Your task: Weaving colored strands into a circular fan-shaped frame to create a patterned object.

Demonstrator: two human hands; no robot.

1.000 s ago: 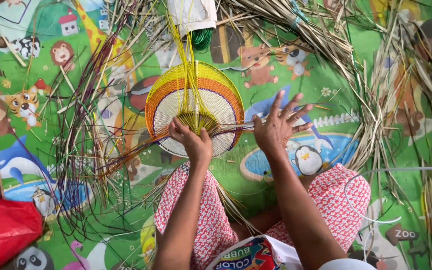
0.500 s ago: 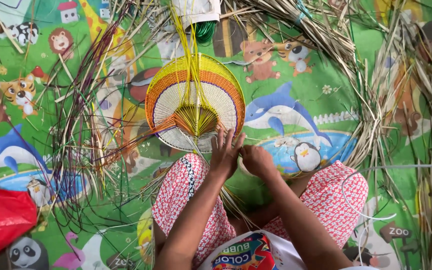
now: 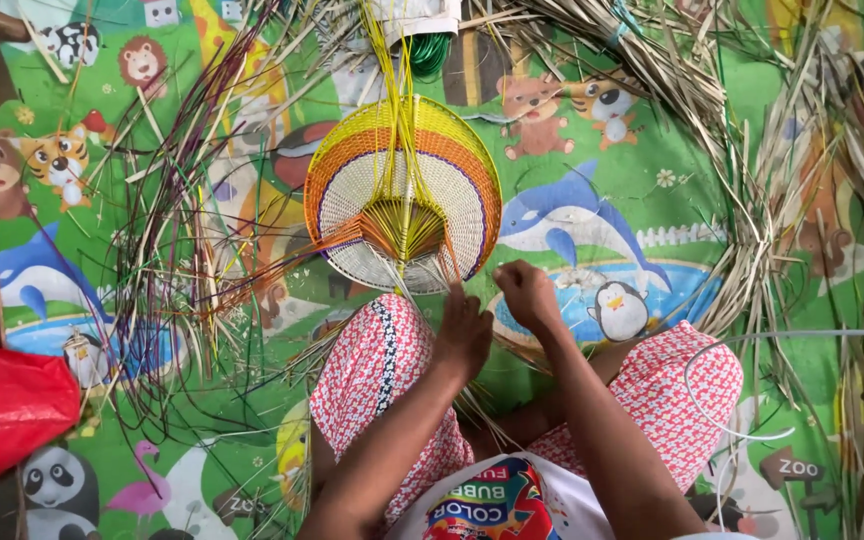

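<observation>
Head view, looking down at a person seated on a green play mat [image 3: 652, 190] printed with cartoon animals, knees in red-and-white patterned fabric. A round woven fan [image 3: 402, 190], banded in yellow, orange and cream with a purple line, lies flat on the mat just beyond the knees. Yellow strands [image 3: 392, 60] run up from its centre, and orange-brown strands [image 3: 282, 265] trail off to its left. The left hand [image 3: 462, 330] sits at the fan's near edge, fingers curled and pinching the strips that stick out there. The right hand [image 3: 524, 295] is just beside it, closed into a loose fist; whether it grips a strip I cannot tell. Dried palm leaf strips [image 3: 752, 170] lie heaped around the right side, darker loose strips [image 3: 167, 230] on the left. A red bag [image 3: 2, 415] lies at the far left edge.
</observation>
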